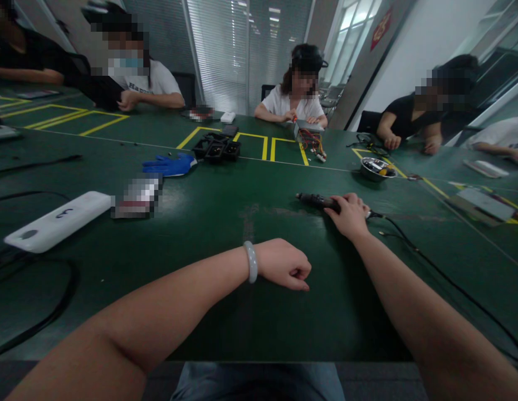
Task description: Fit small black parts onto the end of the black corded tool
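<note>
My right hand point(349, 214) is wrapped round a black corded electric screwdriver point(315, 199) that lies on the green table, its tip pointing left. A black cable point(426, 250) runs from its rear end toward the lower right. Nearer to me, my left hand point(284, 265) rests on the table with its fingers curled in, and nothing shows in them. A pale bangle point(250, 262) circles the left wrist.
To the left are a white power bank-like box point(60, 221), a pixelated item point(138, 195) and a blue glove point(170, 165). Farther off are black plastic parts point(216, 147) and a metal bowl of small parts point(378, 170). Several people sit across the table point(192, 317).
</note>
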`<state>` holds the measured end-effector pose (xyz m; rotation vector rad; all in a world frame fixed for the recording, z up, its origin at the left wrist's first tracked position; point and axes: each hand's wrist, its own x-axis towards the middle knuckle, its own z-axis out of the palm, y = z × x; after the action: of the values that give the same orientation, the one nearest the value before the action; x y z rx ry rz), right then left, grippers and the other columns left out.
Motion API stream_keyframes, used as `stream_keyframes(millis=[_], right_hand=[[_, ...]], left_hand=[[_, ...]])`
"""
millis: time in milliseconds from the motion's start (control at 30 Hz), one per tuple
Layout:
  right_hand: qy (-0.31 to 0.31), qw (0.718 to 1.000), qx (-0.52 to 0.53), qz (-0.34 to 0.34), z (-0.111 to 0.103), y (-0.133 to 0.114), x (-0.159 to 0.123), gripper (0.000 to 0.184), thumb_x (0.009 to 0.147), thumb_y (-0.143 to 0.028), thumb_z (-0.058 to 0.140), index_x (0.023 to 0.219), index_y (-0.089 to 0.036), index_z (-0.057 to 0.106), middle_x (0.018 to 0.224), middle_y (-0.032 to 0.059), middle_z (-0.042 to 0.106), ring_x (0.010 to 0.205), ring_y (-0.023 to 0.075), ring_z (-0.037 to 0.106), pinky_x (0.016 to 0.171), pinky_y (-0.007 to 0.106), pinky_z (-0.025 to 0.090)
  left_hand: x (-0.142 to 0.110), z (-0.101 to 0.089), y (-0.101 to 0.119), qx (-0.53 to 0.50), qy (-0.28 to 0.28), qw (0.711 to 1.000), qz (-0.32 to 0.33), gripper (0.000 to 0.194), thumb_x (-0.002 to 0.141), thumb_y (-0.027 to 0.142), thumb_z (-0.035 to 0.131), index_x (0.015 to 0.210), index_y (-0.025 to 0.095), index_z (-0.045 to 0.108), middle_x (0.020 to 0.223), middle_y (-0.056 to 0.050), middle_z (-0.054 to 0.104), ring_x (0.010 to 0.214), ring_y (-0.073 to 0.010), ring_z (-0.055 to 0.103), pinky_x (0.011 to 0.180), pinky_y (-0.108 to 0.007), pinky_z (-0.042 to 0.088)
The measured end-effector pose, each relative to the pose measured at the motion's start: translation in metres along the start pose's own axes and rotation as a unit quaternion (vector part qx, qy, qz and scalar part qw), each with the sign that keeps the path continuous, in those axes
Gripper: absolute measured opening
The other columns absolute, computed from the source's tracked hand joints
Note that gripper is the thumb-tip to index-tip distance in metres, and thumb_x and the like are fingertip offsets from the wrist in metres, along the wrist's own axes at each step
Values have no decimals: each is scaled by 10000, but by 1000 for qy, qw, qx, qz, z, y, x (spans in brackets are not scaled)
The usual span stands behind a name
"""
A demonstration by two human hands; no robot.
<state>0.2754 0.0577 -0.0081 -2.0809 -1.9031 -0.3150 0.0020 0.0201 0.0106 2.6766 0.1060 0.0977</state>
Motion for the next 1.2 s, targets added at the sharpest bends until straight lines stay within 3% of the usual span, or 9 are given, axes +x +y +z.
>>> stream_keyframes(millis=[267,467,600,733,833,900,1000,1100,1200], right_hand=[[-22,986,108,-126,3,-109,-6,375,834,-430,624,1183,-294,604,1149,84,474,1044,292,410,906,471,307],[-61,955,216,-194,-3,-151,-21,524,870,-304,589,1374,-291,450,1183,74,509,1088,247,454,952,426,337],[-53,930,294,-213,-29,-136,-23,606,930,-227,479,1481,-269,233,1254,40,507,1151,152,464,1004,307,348],[-48,967,234,-91,-55,-84,-20,312,892,-347,549,1180,-234,591,1118,61,559,979,185,559,895,333,429],[-120,984,129,-4,-59,-49,-26,291,815,-432,640,994,-204,658,1000,80,575,863,222,577,803,383,454],[-168,983,75,8,-54,-38,-32,329,743,-447,714,958,-202,669,989,93,573,875,256,573,782,406,453],[-197,980,35,-11,-41,-40,-39,223,734,-368,736,873,-203,678,961,99,578,895,276,567,771,411,448],[-168,985,37,-8,-29,-47,-39,122,801,-304,665,847,-191,654,934,95,594,883,256,570,764,394,449],[-146,987,64,19,-23,-47,-36,182,811,-317,654,933,-188,617,956,87,611,871,237,577,752,374,453]], left_hand=[[1,0,-1,-10,11,1000,2,263,832,445,590,730,203,598,717,31,598,599,-99,511,500,-245,322],[-3,1,-1,-11,32,999,25,207,823,360,610,694,197,594,634,35,595,576,-97,515,520,-245,381],[-8,-9,-1,42,75,996,1,254,888,334,491,696,205,595,703,3,610,658,-133,550,637,-292,449],[-6,-17,-9,134,231,954,-139,213,897,324,474,986,189,612,1056,-75,620,1027,-233,559,920,-412,440],[-4,-13,-21,193,306,898,-252,458,881,343,523,1301,174,458,1401,-114,433,1340,-288,334,1104,-486,286],[-4,-9,-29,217,290,886,-290,627,861,412,561,1401,175,350,1468,-121,358,1385,-300,265,1132,-490,237],[-5,-5,-37,214,242,894,-311,714,872,493,532,1458,190,258,1401,-124,454,1292,-286,409,1100,-465,276],[-5,-8,-40,204,217,900,-319,653,884,549,482,1428,221,328,1288,-109,545,1163,-276,506,999,-430,359],[-6,-13,-39,200,206,899,-330,619,872,622,436,1353,234,426,1192,-101,587,1063,-270,542,896,-398,396]])
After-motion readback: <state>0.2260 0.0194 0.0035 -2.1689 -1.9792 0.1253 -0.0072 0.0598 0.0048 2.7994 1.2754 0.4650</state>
